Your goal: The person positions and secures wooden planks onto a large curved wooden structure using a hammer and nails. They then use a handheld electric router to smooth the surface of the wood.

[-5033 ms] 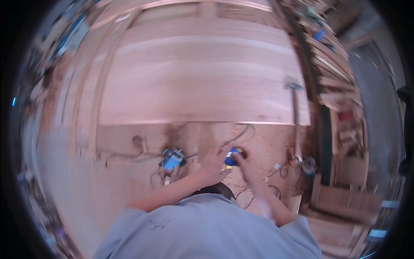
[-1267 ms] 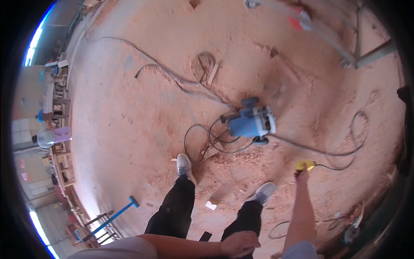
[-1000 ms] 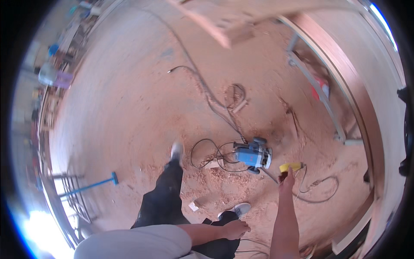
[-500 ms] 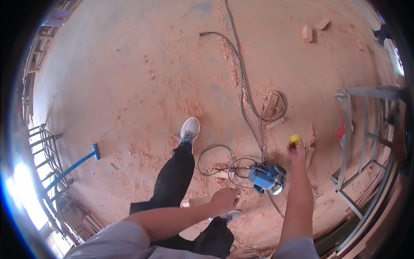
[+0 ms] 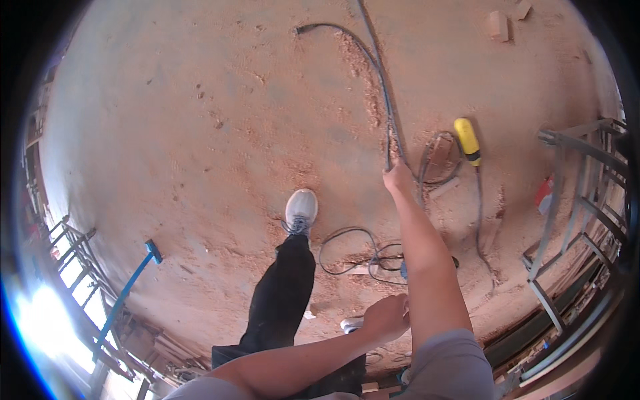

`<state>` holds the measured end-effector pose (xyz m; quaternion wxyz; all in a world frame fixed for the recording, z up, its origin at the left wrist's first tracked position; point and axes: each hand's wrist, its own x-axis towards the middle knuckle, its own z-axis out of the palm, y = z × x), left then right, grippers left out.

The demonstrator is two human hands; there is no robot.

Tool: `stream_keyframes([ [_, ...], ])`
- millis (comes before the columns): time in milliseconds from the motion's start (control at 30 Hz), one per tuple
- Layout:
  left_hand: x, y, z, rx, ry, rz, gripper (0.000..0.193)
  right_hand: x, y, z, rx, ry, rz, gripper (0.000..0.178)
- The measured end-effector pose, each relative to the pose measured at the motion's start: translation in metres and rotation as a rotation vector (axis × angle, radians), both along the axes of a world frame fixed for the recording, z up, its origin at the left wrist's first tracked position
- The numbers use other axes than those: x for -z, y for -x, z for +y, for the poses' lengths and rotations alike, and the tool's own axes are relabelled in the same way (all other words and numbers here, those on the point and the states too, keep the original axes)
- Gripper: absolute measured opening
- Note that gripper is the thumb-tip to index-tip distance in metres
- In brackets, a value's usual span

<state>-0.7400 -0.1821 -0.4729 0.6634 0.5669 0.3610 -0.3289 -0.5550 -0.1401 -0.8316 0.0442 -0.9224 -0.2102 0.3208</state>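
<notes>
My right hand (image 5: 399, 177) reaches forward with its fingers closed round a dark cable (image 5: 373, 57) that runs up the floor. To the right of it, a yellow socket block (image 5: 467, 137) on its own dark cord lies on the floor. My left hand (image 5: 387, 319) is held low, close beside my right forearm; its fingers are curled, and what they hold, if anything, is hidden. Behind my right forearm, only a sliver of the blue power tool (image 5: 404, 269) shows. Its looped black cord (image 5: 343, 231) lies to the left of it.
Wood shavings (image 5: 363, 87) cover parts of the floor. Wood blocks (image 5: 440, 152) lie inside a cable loop, with others (image 5: 499, 27) at the far right. Metal frames (image 5: 560, 193) stand at the right. A blue T-shaped tool (image 5: 130, 283) leans at the left. My shoe (image 5: 301, 208) is forward.
My right hand has let go of the yellow socket block, which now lies farther forward, and has moved forward and left onto the dark cable. My left hand has shifted right.
</notes>
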Motion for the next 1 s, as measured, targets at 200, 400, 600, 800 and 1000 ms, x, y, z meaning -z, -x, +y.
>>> stream_keyframes([
  [200, 0.034, -0.003, 0.008, -0.588, -0.148, 0.184, 0.033, 0.034, 0.007, -0.031, -0.217, 0.029, 0.053, 0.021],
  [400, 0.077, -0.018, 0.052, -0.911, -0.554, 0.275, 0.045, -0.201, 0.056, -0.102, -0.192, -0.223, 0.503, 0.019],
  [600, 0.046, -0.046, 0.061, -1.383, 0.422, 0.135, 0.040, -0.351, 0.089, -0.210, -0.271, -0.351, 0.688, 0.028],
  [800, 0.002, -0.054, 0.093, -0.995, 0.203, -0.415, 0.033, -0.347, 0.078, -0.181, 0.031, -0.425, 0.677, 0.038],
  [1000, 0.023, -0.048, 0.043, -0.619, -0.102, -0.330, 0.025, -0.340, -0.025, -0.073, 1.081, -1.064, 0.980, 0.062],
])
